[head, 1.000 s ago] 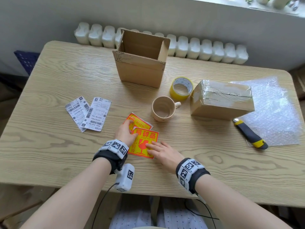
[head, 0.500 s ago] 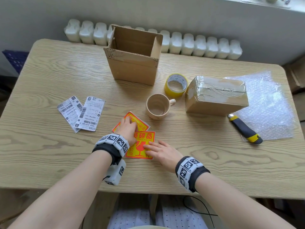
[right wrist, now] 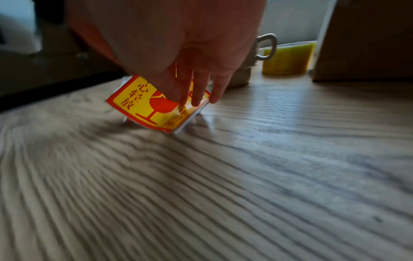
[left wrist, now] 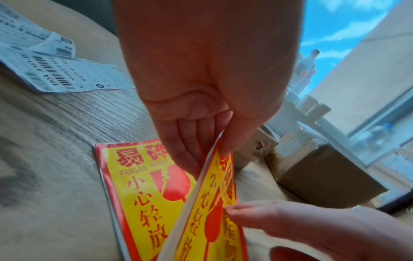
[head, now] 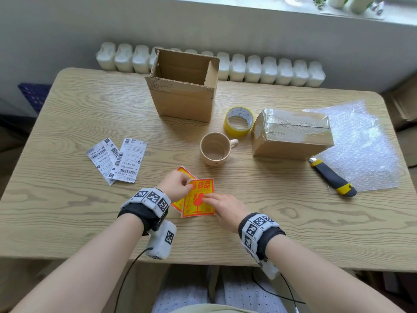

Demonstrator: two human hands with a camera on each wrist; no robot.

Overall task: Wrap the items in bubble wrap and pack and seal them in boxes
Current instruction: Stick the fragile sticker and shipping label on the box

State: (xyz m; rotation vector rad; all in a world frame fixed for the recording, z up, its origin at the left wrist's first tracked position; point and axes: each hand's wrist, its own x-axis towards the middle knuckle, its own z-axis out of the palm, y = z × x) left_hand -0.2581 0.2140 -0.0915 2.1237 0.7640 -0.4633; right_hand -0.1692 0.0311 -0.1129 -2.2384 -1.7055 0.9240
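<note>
Two yellow-and-red fragile stickers are stacked at the near middle of the table. My left hand (head: 188,184) (left wrist: 214,151) pinches the top corner of the upper sticker (head: 198,206) (left wrist: 210,211) and lifts it off the lower sticker (head: 185,173) (left wrist: 138,185), which lies flat. My right hand (head: 209,198) (right wrist: 192,98) rests straight fingers on the upper sticker's face (right wrist: 143,106). Beyond them stand a beige mug (head: 216,150), an open cardboard box (head: 182,96) and a taped box (head: 291,134). Bubble wrap (head: 361,143) lies at the right.
A yellow tape roll (head: 238,122) sits between the mug and the taped box. A yellow-and-black utility knife (head: 331,178) lies on the bubble wrap's near edge. Shipping labels (head: 117,159) lie at the left. White bottles (head: 270,68) line the wall behind the table (head: 67,211).
Both stickers lay flat under my hands before. Now my left hand has pinched the upper sticker's corner and raised it, while my right fingers stay on its face.
</note>
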